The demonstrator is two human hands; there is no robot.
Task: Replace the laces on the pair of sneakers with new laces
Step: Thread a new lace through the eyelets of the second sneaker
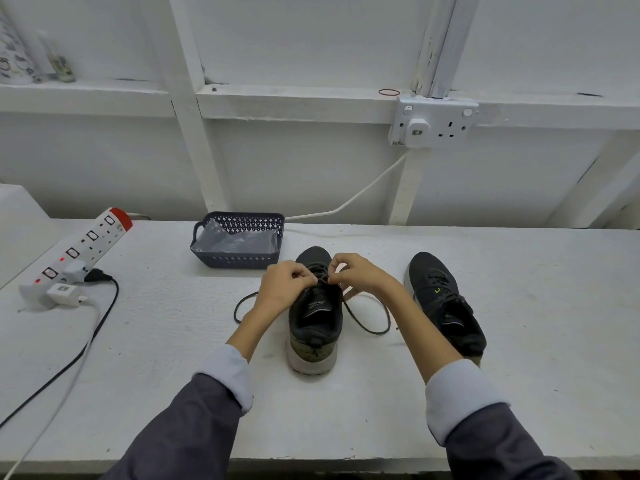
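Note:
Two black sneakers stand on the white table, heels toward me. Over the tongue of the left sneaker (314,327) my left hand (284,285) and my right hand (360,273) meet, each pinching the dark lace (367,322) near the upper eyelets. The lace's loose ends loop out on the table to both sides of this shoe. The right sneaker (445,303) stands apart to the right, laced, untouched.
A dark plastic basket (239,261) with a clear plastic bag inside stands behind the left sneaker. A white power strip (74,252) with plugs and trailing black and white cables lies at the left. A wall socket (434,121) is on the back wall.

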